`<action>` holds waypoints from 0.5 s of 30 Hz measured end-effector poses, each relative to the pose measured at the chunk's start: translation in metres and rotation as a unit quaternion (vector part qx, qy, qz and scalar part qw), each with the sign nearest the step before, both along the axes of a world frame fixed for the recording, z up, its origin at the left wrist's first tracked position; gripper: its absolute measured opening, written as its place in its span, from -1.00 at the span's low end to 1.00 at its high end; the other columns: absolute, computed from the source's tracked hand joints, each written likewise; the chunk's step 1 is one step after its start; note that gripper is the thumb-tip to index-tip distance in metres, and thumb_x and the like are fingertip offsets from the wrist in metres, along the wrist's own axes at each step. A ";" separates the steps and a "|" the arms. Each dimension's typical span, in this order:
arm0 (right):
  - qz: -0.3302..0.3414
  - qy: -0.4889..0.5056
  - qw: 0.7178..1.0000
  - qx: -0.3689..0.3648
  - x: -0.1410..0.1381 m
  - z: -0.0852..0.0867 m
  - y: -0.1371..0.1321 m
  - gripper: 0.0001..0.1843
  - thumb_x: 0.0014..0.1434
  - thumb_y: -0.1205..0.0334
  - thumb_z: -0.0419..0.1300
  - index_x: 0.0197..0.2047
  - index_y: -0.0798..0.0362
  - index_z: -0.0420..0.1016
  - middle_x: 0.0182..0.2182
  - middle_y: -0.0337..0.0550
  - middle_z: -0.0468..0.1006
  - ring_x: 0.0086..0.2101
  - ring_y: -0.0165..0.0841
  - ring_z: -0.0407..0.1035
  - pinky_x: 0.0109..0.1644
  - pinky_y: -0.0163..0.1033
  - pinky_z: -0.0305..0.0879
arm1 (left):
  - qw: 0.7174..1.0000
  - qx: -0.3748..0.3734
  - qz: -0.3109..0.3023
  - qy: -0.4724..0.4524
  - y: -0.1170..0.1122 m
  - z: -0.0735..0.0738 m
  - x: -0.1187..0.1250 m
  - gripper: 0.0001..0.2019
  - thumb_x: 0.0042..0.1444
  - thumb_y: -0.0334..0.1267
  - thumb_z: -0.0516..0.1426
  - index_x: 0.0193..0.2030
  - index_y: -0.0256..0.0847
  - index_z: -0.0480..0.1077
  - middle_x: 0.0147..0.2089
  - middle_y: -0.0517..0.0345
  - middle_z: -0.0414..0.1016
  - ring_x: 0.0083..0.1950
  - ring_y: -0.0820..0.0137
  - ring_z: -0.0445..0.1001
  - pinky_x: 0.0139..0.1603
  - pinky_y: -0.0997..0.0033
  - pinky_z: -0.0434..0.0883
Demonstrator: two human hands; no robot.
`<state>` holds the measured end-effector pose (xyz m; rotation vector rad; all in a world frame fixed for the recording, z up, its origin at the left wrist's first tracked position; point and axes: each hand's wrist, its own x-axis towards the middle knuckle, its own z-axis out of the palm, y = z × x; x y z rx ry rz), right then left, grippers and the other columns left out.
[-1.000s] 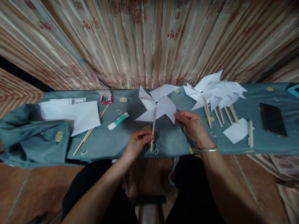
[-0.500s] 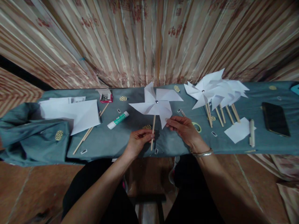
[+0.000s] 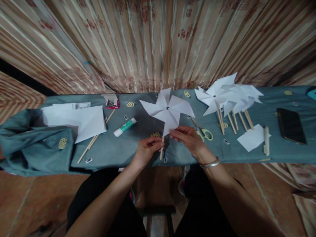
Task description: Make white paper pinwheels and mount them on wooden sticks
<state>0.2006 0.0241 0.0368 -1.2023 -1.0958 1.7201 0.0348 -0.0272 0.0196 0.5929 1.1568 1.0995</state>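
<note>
A white paper pinwheel [image 3: 160, 112] with a silver pin at its centre stands up over the middle of the cloth. Its wooden stick is pinched low down between the thumb and fingers of my left hand [image 3: 147, 149]. My right hand [image 3: 189, 140], with a bangle at the wrist, has its thumb and fingers closed at the tip of the lowest blade. Green-handled scissors [image 3: 207, 134] lie just beyond that hand, partly covered by it. Left of the pinwheel lies a glue stick [image 3: 125, 127].
Several finished pinwheels [image 3: 219, 95] lie overlapped at the right, near a paper scrap [image 3: 251, 138], a white pen [image 3: 266, 141] and a black phone [image 3: 291, 125]. On the left are folded paper sheets [image 3: 86, 120], wooden sticks [image 3: 91, 143] and a red box of pins [image 3: 112, 104].
The pinwheel's blades have turned clockwise around the pin. My right hand has moved left and slightly down with the lowest blade, uncovering more of the scissors. My left hand stays on the stick.
</note>
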 end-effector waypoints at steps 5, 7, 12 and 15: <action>-0.008 -0.019 1.000 0.023 -0.003 -0.003 -0.001 -0.75 -0.17 0.04 0.47 -0.52 0.04 0.63 -0.58 -0.24 0.56 -0.57 -0.50 0.27 -0.46 -0.32 0.17 | 1.000 0.010 -0.011 -0.006 -0.001 0.002 0.004 -0.67 -0.39 -0.14 0.47 -0.45 -0.24 0.60 -0.54 0.23 0.54 -0.51 0.52 0.41 -0.39 0.49 0.37; -0.016 -0.036 0.999 0.036 -0.003 -0.004 -0.001 -0.75 -0.19 0.06 0.48 -0.53 0.04 0.62 -0.59 -0.24 0.57 -0.56 -0.48 0.30 -0.44 -0.31 0.20 | 1.000 0.012 -0.011 -0.007 -0.001 0.002 0.006 -0.68 -0.38 -0.15 0.46 -0.44 -0.23 0.60 -0.53 0.22 0.54 -0.50 0.51 0.42 -0.39 0.50 0.37; -0.019 -0.039 0.997 0.068 -0.004 -0.010 -0.005 -0.73 -0.16 0.02 0.47 -0.43 0.02 0.67 -0.44 -0.16 0.67 -0.40 -0.34 0.48 -0.26 -0.22 0.37 | 1.000 0.021 -0.022 0.001 0.000 0.001 0.010 -0.72 -0.32 -0.16 0.44 -0.43 -0.24 0.60 -0.52 0.21 0.54 -0.49 0.51 0.41 -0.39 0.50 0.36; -0.017 -0.041 0.997 0.067 -0.004 -0.014 -0.007 -0.71 -0.16 0.00 0.46 -0.43 0.03 0.66 -0.43 -0.13 0.68 -0.40 -0.32 0.50 -0.26 -0.20 0.39 | 0.999 0.028 -0.018 -0.002 0.001 0.001 0.015 -0.73 -0.31 -0.16 0.43 -0.43 -0.24 0.61 -0.51 0.22 0.54 -0.48 0.51 0.41 -0.39 0.51 0.36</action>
